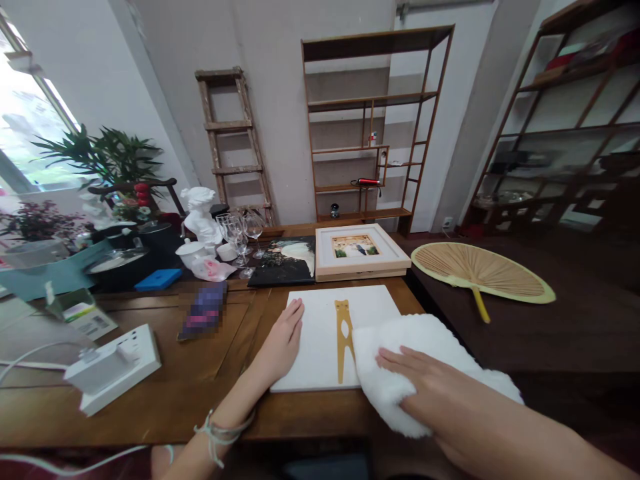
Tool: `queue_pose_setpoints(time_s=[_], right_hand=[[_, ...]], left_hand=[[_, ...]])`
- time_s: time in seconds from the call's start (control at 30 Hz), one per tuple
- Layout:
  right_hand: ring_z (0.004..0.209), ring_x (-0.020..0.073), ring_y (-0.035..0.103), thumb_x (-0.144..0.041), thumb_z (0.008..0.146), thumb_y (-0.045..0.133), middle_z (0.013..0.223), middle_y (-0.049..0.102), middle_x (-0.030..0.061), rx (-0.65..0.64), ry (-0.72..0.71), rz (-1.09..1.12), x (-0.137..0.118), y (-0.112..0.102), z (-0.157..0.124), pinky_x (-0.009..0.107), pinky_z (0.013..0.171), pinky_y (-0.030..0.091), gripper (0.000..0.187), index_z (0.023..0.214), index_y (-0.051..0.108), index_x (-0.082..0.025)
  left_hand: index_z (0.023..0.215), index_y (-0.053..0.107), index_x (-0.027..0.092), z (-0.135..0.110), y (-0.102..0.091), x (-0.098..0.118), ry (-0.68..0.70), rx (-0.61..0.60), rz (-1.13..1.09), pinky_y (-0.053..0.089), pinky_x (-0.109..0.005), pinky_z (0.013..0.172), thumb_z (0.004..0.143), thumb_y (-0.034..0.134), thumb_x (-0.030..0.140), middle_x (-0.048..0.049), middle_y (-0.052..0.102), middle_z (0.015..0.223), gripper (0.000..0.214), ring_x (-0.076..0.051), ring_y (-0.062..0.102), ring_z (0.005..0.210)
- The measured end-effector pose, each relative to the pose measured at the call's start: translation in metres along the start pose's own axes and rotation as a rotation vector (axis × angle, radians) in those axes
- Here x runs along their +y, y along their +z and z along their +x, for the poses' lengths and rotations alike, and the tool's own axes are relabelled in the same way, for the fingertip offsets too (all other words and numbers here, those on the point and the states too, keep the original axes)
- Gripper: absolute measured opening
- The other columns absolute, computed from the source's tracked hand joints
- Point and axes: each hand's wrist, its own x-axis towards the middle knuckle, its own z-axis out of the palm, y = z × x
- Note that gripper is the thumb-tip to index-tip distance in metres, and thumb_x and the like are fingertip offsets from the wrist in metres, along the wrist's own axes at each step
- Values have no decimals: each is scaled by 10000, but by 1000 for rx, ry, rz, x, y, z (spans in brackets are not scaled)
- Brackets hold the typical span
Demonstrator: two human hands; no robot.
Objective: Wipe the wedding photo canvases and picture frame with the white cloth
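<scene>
A white rectangular board (315,340) lies near the front edge of the wooden table. Flat along its left edge rests my left hand (284,340), its fingers stretched out and holding nothing. On the board's middle is a flat gold piece (342,347) with a cat-like head, an oval hole and two long legs. My right hand (425,387) holds a fluffy white towel (400,333) that covers the board's lower right corner and touches the gold piece's right leg. Fingers lie over the towel; the thumb is hidden.
Behind the board sit a framed picture (363,262) and a dark picture panel (285,260). A palm-leaf fan (480,270) lies right. Wine glasses (240,233), a white bust (201,217) and a power strip (123,370) stand left. A blurred purple item (204,310) lies nearer.
</scene>
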Motion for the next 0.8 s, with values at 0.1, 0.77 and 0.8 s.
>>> queue_pose_setpoints(time_s=[0.1, 0.77, 0.8], right_hand=[[1296, 227, 295, 28, 623, 410, 1372, 406, 117, 35, 34, 43, 14, -2, 10, 395, 1041, 281, 427, 908, 645, -187], [1048, 268, 521, -22, 648, 421, 1098, 588, 156, 19, 66, -20, 46, -19, 47, 363, 866, 391, 308, 850, 612, -155], [1110, 265, 490, -13, 642, 418, 1170, 564, 149, 11, 53, 8, 35, -17, 36, 367, 910, 370, 332, 856, 620, -166]], left_hand=[[1281, 459, 102, 0, -1, 1, -11, -3, -6, 236, -424, 1095, 887, 321, 221, -133, 376, 1405, 435, -213, 312, 1315], [1273, 473, 141, 0, -1, 0, -1, 13, -25, 245, -402, 1093, 884, 336, 239, -105, 390, 1404, 424, -202, 323, 1310], [1275, 471, 140, 0, -1, -1, -1, 12, -23, 245, -406, 1093, 883, 339, 237, -105, 389, 1404, 425, -204, 323, 1310]])
